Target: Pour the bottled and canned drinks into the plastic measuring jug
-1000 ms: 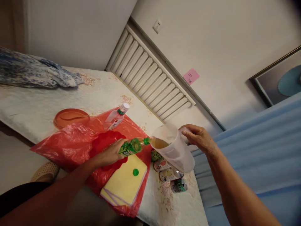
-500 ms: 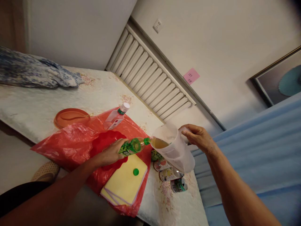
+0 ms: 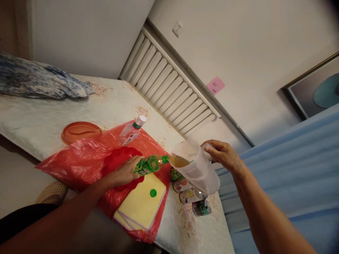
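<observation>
My left hand [image 3: 125,171] is closed round a green-labelled plastic bottle [image 3: 148,165], which lies nearly level with its uncapped neck at the rim of a translucent plastic pitcher [image 3: 202,173]. My right hand [image 3: 222,152] grips the pitcher by its handle and keeps it tilted, mouth towards the bottle. Yellowish liquid [image 3: 180,162] shows inside the pitcher near the rim. Below the bottle, a green cap [image 3: 153,193] rests on a folded yellow cloth [image 3: 144,208]. A red scalloped dish [image 3: 111,160] is partly hidden behind my left hand.
Red plastic sheeting [image 3: 76,158] covers part of the flowered tabletop [image 3: 113,106]. A clear bottle with white cap [image 3: 131,131] and an orange lid [image 3: 81,132] are behind. Several cans and containers [image 3: 192,195] stand under the pitcher. A radiator [image 3: 169,84] lines the wall; a blue curtain [image 3: 286,169] hangs right.
Almost nothing differs. Both hands, the bottle and the pitcher keep nearly the same place and tilt.
</observation>
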The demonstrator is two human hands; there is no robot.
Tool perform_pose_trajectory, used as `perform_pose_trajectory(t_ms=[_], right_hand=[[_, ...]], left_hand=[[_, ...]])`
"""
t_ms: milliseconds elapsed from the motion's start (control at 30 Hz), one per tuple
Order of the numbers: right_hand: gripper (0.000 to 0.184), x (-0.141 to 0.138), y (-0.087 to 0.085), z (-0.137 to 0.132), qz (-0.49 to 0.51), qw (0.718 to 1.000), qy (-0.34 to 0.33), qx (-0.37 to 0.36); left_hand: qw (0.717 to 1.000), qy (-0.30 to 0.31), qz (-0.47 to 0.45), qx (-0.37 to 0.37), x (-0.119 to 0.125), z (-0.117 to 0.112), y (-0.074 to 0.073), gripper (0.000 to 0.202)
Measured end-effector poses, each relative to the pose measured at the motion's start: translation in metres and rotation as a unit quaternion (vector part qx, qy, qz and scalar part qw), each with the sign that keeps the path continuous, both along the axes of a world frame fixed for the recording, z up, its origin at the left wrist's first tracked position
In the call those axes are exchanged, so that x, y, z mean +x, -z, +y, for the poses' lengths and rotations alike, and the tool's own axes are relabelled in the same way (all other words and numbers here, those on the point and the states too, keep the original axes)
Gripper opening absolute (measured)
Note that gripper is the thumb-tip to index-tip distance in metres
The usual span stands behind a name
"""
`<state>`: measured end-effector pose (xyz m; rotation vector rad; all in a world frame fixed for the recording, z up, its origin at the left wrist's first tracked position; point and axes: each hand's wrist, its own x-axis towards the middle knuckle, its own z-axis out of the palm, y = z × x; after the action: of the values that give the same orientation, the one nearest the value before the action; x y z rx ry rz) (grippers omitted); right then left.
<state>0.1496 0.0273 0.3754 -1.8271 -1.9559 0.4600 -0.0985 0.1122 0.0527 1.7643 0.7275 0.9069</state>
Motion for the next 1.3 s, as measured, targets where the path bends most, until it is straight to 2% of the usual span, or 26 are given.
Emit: perform_pose_trajectory(t_ms=[400,667,800,967,1167,1300], right_hand=[[0.038,-0.003,0.0,0.0,0.003,1.0,0.004,-0.003],[0.041,0.003,0.006,-0.002,0.033,0.999,0.009,-0.008],[0.043,0.01,0.017,-0.006,0.092,0.995,0.032,-0.002],[0.045,0.016,0.037,-0.007,0.197,0.977,0.074,0.028],[0.039,0.017,0.057,-0.006,0.29,0.952,0.077,0.061],[0.038,0.012,0.068,-0.003,0.343,0.93,0.092,0.093]], left_hand=[[1.0,0.01,0.011,0.0,-0.001,0.0,-0.002,0.058],[1.0,0.004,0.001,-0.009,0.0,0.001,0.0,0.064],[0.999,0.012,-0.017,-0.027,-0.003,-0.002,-0.009,0.062],[0.998,0.014,-0.052,-0.03,-0.006,-0.004,-0.018,0.054],[0.998,-0.014,-0.036,-0.051,-0.008,-0.004,-0.023,0.059],[0.995,-0.051,-0.047,-0.067,-0.008,-0.001,-0.021,0.064]])
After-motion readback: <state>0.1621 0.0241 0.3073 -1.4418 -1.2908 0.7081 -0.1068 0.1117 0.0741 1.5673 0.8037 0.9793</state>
